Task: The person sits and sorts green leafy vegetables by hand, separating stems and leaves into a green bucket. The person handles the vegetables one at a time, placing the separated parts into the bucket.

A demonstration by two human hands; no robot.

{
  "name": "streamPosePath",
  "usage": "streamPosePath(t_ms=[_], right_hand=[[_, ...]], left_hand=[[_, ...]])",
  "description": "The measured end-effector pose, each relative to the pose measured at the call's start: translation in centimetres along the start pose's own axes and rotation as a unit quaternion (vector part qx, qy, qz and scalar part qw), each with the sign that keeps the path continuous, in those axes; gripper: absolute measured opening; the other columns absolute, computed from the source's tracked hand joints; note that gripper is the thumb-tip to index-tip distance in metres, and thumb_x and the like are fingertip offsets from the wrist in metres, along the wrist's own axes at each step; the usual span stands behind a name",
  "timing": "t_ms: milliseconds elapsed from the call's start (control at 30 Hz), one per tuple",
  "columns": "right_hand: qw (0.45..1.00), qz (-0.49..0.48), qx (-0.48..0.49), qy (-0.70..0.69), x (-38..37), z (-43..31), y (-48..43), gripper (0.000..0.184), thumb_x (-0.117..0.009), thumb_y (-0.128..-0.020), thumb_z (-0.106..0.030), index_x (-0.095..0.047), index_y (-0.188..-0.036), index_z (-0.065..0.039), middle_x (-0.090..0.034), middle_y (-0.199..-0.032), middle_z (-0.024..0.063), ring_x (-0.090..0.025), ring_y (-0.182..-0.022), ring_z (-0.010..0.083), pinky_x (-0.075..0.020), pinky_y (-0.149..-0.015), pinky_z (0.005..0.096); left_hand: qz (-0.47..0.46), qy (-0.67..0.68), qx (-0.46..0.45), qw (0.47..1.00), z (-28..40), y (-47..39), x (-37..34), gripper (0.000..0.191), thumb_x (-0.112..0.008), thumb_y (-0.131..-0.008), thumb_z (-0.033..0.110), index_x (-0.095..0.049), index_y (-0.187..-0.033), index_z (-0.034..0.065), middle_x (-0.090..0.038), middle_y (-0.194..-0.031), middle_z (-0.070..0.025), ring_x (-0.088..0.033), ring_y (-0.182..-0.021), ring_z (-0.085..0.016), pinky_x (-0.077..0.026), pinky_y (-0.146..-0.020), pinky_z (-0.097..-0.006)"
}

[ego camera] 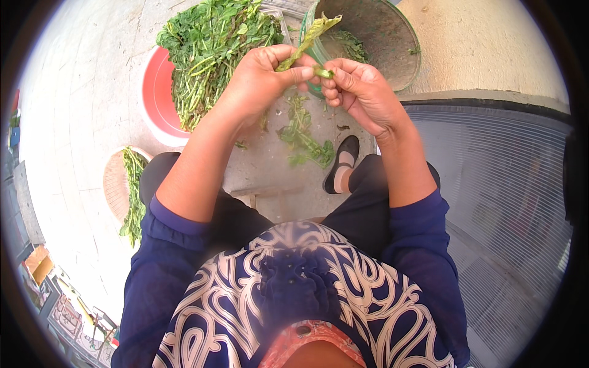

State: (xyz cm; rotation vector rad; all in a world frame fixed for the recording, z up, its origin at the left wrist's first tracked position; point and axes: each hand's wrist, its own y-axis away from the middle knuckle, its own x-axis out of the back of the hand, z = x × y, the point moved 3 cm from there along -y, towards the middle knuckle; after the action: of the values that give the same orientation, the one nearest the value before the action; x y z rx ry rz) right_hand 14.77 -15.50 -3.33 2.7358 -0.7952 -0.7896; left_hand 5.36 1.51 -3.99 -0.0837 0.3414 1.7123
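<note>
My left hand (271, 76) grips a leafy green stalk (323, 72) between thumb and fingers. A yellowed, wilted leaf (309, 39) slants up from the same hand. My right hand (356, 89) pinches the stalk's other end, close to the left fingertips. Behind the left hand lies a large heap of leafy green stalks (216, 46), partly over a red plastic basin (158, 94). Beyond both hands, a green-rimmed round bin (391, 41) lies tilted with some greens (349, 46) inside. Loose leaves (306, 133) lie on the ground below the hands.
A round woven-looking basket (115, 181) with a bundle of greens (133, 198) stands beside my left knee. A black shoe (343, 163) is on the paving. On the right are a beige wall (487, 46) and a ribbed translucent panel (497, 175). Assorted boxes stand at far lower left.
</note>
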Motion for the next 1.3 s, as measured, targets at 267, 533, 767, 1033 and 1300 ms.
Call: streamPosePath(t_ms=[267,533,767,1033,1300], right_hand=[[0.994,-0.012,0.09,-0.064,-0.5,0.7,-0.8,0.02,-0.065,-0.103,-0.021,-0.063,-0.11,-0.002,-0.071,-0.095,0.0063,-0.065,-0.084,0.0127,-0.0516,-0.076,0.0272],[0.982,0.079,0.133,0.111,-1.1,0.5,-1.2,0.016,-0.065,-0.103,-0.017,-0.064,-0.106,-0.001,-0.069,-0.092,0.005,-0.063,-0.081,0.0128,-0.0533,-0.076,0.0295],[0.96,0.055,0.147,0.232,-1.6,-0.5,-0.9,0.013,-0.065,-0.1,-0.013,-0.063,-0.102,-0.001,-0.07,-0.095,0.0039,-0.064,-0.082,0.0091,-0.0544,-0.074,0.0261],[0.931,0.11,0.181,0.296,-1.5,0.3,-1.0,0.016,-0.066,-0.097,-0.011,-0.065,-0.106,0.001,-0.07,-0.094,0.0053,-0.067,-0.082,0.0107,-0.0554,-0.071,0.0277],[0.9,0.184,0.184,0.35,-0.9,-0.5,-0.7,0.014,-0.066,-0.096,-0.008,-0.068,-0.105,0.001,-0.073,-0.091,0.0039,-0.066,-0.079,0.009,-0.0551,-0.072,0.0271]], left_hand=[[-0.009,0.115,0.039,0.993,0.0,0.5,-0.9,0.013,-0.069,-0.099,0.014,-0.065,-0.108,0.0054,-0.071,-0.087,-0.0033,-0.056,-0.063,-0.002,-0.032,-0.048,-0.0159],[0.026,0.144,0.021,0.989,-0.6,0.3,-0.7,0.014,-0.066,-0.101,0.013,-0.062,-0.113,0.0049,-0.07,-0.09,-0.004,-0.059,-0.069,-0.004,-0.033,-0.05,-0.0159],[0.037,0.122,0.009,0.992,-0.6,0.4,-0.3,0.019,-0.067,-0.099,0.012,-0.07,-0.115,0.0037,-0.069,-0.085,0.0002,-0.052,-0.066,-0.002,-0.036,-0.058,-0.0179],[0.054,0.013,-0.005,0.998,-0.2,0.3,-0.7,0.017,-0.067,-0.099,0.011,-0.069,-0.115,0.0033,-0.067,-0.084,-0.0005,-0.051,-0.063,-0.002,-0.036,-0.054,-0.0178],[0.045,-0.009,-0.019,0.999,0.0,0.3,-1.1,0.025,-0.07,-0.097,0.011,-0.067,-0.121,0.0025,-0.069,-0.087,0.0008,-0.05,-0.059,-0.002,-0.038,-0.054,-0.0178]])
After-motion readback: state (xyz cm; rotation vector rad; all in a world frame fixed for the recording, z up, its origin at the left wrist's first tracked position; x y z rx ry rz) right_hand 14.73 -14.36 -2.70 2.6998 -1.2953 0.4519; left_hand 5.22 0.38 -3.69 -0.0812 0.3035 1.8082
